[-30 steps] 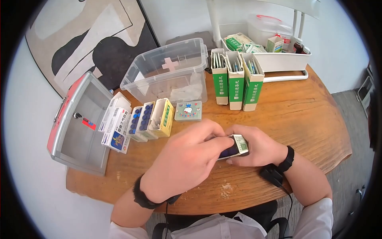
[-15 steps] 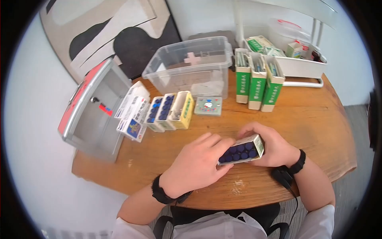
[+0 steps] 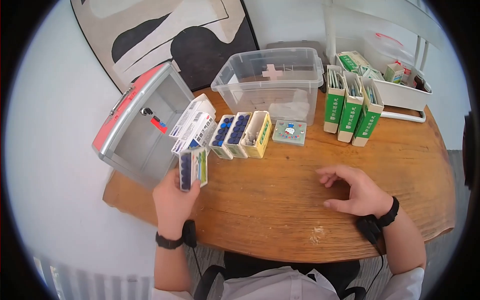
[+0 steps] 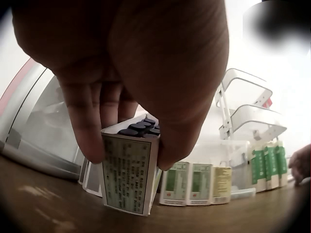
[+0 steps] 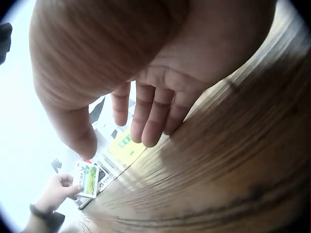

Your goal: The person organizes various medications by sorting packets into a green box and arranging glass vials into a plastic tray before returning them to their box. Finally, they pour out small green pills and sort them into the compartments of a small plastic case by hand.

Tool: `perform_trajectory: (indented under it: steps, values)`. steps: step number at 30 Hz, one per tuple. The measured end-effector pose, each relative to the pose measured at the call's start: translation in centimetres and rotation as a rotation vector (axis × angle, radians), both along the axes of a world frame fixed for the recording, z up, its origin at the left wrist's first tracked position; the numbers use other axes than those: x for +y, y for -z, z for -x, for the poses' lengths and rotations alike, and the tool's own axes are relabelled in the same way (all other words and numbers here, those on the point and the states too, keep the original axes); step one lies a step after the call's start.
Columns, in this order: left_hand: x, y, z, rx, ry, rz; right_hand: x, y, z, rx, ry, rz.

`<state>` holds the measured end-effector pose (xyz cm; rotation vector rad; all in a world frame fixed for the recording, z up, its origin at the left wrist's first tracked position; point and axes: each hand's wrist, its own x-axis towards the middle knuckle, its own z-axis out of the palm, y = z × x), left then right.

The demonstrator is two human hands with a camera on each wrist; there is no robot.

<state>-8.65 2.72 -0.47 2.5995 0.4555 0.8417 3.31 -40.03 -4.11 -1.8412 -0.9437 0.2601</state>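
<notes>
My left hand [image 3: 174, 200] grips a small open medicine box [image 4: 129, 172] with dark blue bottle caps [image 4: 141, 127] showing at its top. Thumb and fingers clasp its two sides, close over the table at the left. Just behind it are white medicine boxes [image 3: 196, 131] with a blue picture. To their right stand two open boxes of blue-capped vials [image 3: 237, 129] and a yellow open box [image 3: 262, 136]. My right hand [image 3: 357, 192] holds nothing; its fingers are loosely bent beside the table's right half.
A clear case with a red lid [image 3: 131, 100] stands at the left. Behind are a clear plastic bin [image 3: 270, 95] and a small flat case with a cartoon [image 3: 289, 132]. Three green-and-white boxes [image 3: 345, 112] stand upright at the right, before a white rack tray [image 3: 405, 95].
The box of blue-capped vials has moved from between both hands to the left, carried in the left hand. The right hand has let go of it. The head view has shifted.
</notes>
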Motion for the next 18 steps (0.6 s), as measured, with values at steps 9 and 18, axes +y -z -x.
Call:
perform_trajectory:
  steps: [9, 18]
  values:
    - [0.3, -0.3, -5.2, -0.099, 0.059, -0.283, -0.1, -0.1, 0.0, -0.012, 0.004, 0.013]
    - [0.7, 1.0, -3.0, 0.143, 0.306, 0.016, 0.0, -0.3, 0.0, -0.039, -0.006, 0.032]
